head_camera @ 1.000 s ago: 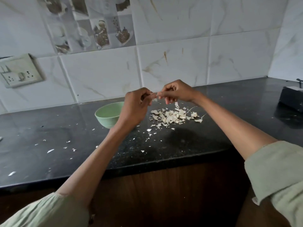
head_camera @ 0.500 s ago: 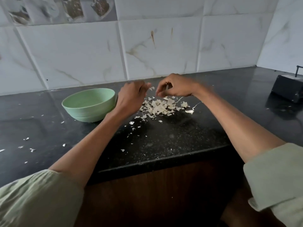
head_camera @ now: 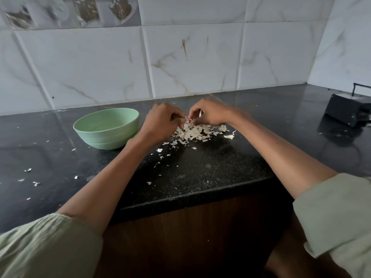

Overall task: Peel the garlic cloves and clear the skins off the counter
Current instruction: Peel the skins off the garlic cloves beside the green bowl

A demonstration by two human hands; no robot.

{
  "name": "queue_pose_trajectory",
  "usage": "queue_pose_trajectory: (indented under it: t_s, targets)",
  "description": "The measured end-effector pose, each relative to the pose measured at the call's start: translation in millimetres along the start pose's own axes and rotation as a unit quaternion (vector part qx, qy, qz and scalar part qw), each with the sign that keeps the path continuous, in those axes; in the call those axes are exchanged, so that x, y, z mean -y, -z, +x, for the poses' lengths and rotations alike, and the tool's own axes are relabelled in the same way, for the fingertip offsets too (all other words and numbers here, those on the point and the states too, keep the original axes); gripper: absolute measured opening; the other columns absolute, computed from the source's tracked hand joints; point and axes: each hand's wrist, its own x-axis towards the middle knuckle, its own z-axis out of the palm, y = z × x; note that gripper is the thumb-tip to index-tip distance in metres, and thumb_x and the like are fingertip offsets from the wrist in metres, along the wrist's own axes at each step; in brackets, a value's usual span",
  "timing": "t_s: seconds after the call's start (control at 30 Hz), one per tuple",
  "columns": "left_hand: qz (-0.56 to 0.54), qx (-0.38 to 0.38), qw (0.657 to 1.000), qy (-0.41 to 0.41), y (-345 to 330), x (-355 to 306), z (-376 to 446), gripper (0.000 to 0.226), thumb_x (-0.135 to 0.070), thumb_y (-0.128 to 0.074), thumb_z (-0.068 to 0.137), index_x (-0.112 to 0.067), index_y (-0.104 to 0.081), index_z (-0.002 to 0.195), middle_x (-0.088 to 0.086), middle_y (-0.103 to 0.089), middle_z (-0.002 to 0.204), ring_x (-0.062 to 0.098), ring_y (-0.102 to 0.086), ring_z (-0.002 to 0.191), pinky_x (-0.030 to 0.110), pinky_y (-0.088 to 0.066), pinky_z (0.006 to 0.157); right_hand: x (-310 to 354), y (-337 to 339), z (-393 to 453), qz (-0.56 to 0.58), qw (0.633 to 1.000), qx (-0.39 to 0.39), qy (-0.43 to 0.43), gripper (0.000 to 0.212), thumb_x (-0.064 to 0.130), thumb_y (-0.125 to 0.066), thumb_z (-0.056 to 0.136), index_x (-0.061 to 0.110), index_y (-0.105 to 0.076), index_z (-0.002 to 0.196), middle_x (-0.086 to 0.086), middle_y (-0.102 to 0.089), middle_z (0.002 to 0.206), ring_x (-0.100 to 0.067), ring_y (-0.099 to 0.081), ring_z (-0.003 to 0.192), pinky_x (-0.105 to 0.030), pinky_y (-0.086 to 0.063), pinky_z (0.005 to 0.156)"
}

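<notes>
Both hands meet just above a pile of pale garlic skins (head_camera: 193,133) on the black counter (head_camera: 200,167). My left hand (head_camera: 162,123) and my right hand (head_camera: 208,114) have curled fingers pinching a small garlic clove (head_camera: 187,118) between them, with a bit of skin showing at the fingertips. The clove is mostly hidden by the fingers. A light green bowl (head_camera: 106,130) stands on the counter to the left of my left hand; its inside is not visible from here.
Small skin flakes (head_camera: 30,177) are scattered over the counter at left and toward the front edge. A black box-shaped device (head_camera: 345,107) sits at the far right. A white tiled wall (head_camera: 190,57) backs the counter.
Both hands have dropped from mid-air to just above the skin pile, still working together at the clove. The view has shifted, bringing the bowl and counter lower in frame.
</notes>
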Motion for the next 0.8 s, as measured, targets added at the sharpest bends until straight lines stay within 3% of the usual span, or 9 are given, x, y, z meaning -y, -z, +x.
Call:
queue_pose_trajectory:
  t_s: [0.07, 0.17, 0.3, 0.4, 0.53, 0.63, 0.8]
  targets:
    - [-0.007, -0.009, 1.0, 0.005, 4, -4, -3, 0.015, -0.037, -0.088, 0.085, -0.025, -0.082, 0.078, -0.013, -0.075, 0.068, 0.008, -0.073, 0.065, 0.036, -0.063, 0.07, -1, 0, -1, 0.0, 1.0, -0.013, -0.007, 0.013, 0.032, -0.084, 0.086, 0.033, -0.076, 0.097, 0.021, -0.072, 0.093, 0.001, -0.066, 0.087, -0.036, -0.056, 0.092]
    - [-0.005, -0.021, 1.0, 0.009, 6, -7, -5, 0.028, -0.05, -0.089, 0.079, -0.025, -0.079, 0.072, -0.012, -0.072, 0.061, 0.007, -0.07, 0.059, 0.03, -0.057, 0.062, -4, 7, -3, 0.044, 0.999, 0.006, -0.006, 0.023, 0.029, -0.09, 0.08, 0.034, -0.073, 0.094, 0.011, -0.076, 0.094, -0.009, -0.072, 0.09, -0.042, -0.06, 0.091]
    - [0.011, -0.025, 1.0, 0.007, 4, -10, -5, 0.035, -0.05, -0.068, 0.1, -0.026, -0.072, 0.074, -0.01, -0.071, 0.059, 0.001, -0.061, 0.048, 0.025, -0.048, 0.055, 1, 31, -17, 0.099, 0.994, 0.038, 0.02, 0.033, 0.023, -0.09, 0.081, 0.016, -0.074, 0.109, 0.004, -0.076, 0.098, -0.004, -0.071, 0.089, -0.019, -0.055, 0.078]
    - [0.014, -0.022, 1.0, 0.001, 3, -10, -5, 0.052, -0.053, -0.053, 0.108, -0.022, -0.068, 0.069, -0.006, -0.069, 0.056, 0.004, -0.062, 0.047, 0.026, -0.048, 0.059, 2, 45, -30, 0.103, 0.992, 0.063, 0.021, 0.03, 0.036, -0.088, 0.082, 0.015, -0.078, 0.1, 0.0, -0.077, 0.092, -0.002, -0.064, 0.074, -0.014, -0.045, 0.066]
    - [0.009, -0.006, 1.0, -0.007, 0, -5, -2, 0.032, -0.044, -0.07, 0.1, -0.023, -0.067, 0.076, -0.005, -0.071, 0.063, 0.011, -0.064, 0.054, 0.028, -0.05, 0.058, 4, 43, -37, 0.058, 0.986, 0.157, 0.003, 0.032, 0.048, -0.088, 0.078, 0.024, -0.081, 0.097, 0.006, -0.079, 0.087, -0.008, -0.066, 0.078, -0.028, -0.046, 0.074]
    - [-0.01, 0.008, 1.0, -0.022, -1, -3, -2, 0.01, -0.027, -0.08, 0.091, -0.026, -0.071, 0.087, -0.007, -0.07, 0.073, 0.009, -0.064, 0.066, 0.031, -0.056, 0.064, 6, 44, -38, 0.049, 0.986, 0.162, -0.013, 0.03, 0.045, -0.089, 0.078, 0.024, -0.08, 0.097, 0.012, -0.078, 0.083, -0.002, -0.066, 0.076, -0.028, -0.047, 0.075]
    - [-0.012, -0.009, 1.0, -0.026, -1, -1, 0, 0.009, -0.022, -0.084, 0.09, -0.016, -0.076, 0.089, -0.012, -0.071, 0.075, 0.003, -0.063, 0.067, 0.022, -0.047, 0.065, 4, 48, -44, 0.087, 0.987, 0.134, -0.009, 0.028, 0.047, -0.085, 0.082, 0.023, -0.079, 0.094, 0.009, -0.078, 0.09, -0.005, -0.065, 0.079, -0.031, -0.046, 0.079]
